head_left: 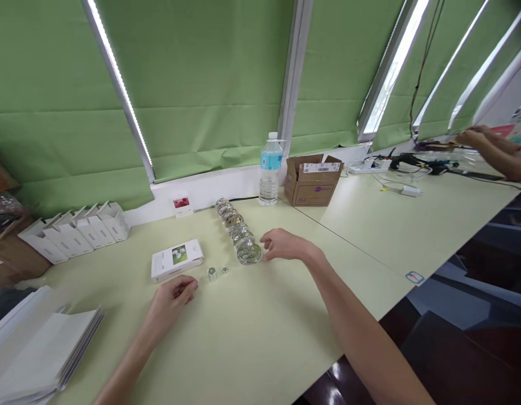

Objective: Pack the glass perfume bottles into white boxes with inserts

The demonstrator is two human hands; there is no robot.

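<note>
The front glass piece (249, 254) lies at the near end of a row of similar pieces (234, 220) on the desk (252, 326). It looks rigid, slick and breakable, probably weighty for its size; its sides seem the best hold. Right hand (281, 244): grip apart, just beside it, contact unclear. Left hand (174, 295): curled near a silver cap (212, 274); whether its fingertips meet, I cannot tell.

Between the left hand (171, 299) and right hand (283, 244) stand two silver caps (212, 274) and several overlapping glass pieces (249, 254); beyond the left, one flat white box (177, 261); beyond the right, one water bottle (269, 183), one carton (314, 190).
</note>
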